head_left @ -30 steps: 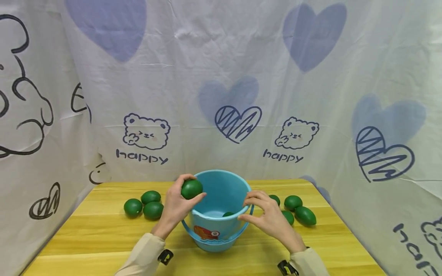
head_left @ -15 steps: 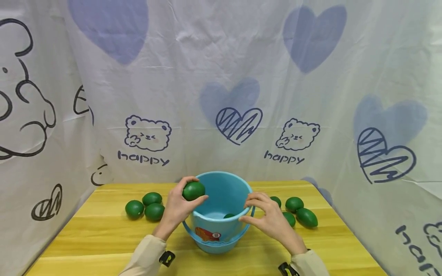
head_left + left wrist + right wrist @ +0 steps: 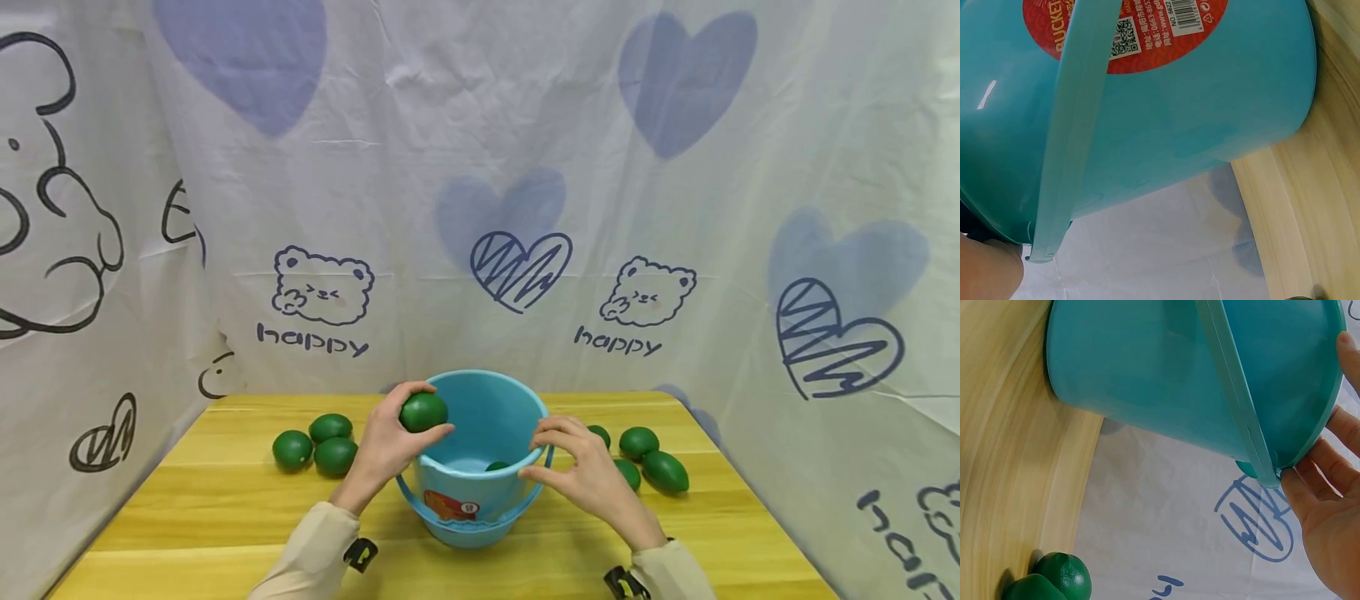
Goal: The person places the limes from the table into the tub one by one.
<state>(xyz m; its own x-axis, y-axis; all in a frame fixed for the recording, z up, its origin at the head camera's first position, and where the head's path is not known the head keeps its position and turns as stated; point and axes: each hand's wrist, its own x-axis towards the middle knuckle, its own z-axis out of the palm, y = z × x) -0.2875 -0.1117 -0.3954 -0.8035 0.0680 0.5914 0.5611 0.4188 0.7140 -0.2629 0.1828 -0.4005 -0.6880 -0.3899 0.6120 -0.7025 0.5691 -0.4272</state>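
My left hand (image 3: 392, 437) grips a green lime (image 3: 423, 412) between fingers and thumb, over the left rim of a light blue plastic bucket (image 3: 465, 500). In the left wrist view only a bit of that hand (image 3: 988, 269) shows at the rim, beside the bucket handle (image 3: 1079, 119); its lime is hidden there. My right hand (image 3: 581, 471) holds the bucket's right rim, fingertips and thumb along the edge. The right wrist view has this hand (image 3: 1335, 506) next to the handle's joint. Inside the upright bucket, part of another lime (image 3: 497, 467) is visible.
Three limes (image 3: 335, 457) lie grouped on the wooden table (image 3: 210, 517), left of the bucket. Several more limes (image 3: 665, 472) lie to the right, partly behind my right hand. A white printed cloth (image 3: 480, 167) hangs behind the table and along both sides.
My left hand and its lime have shifted very slightly right over the rim. The right hand keeps its place, and the bucket and loose limes stay put.
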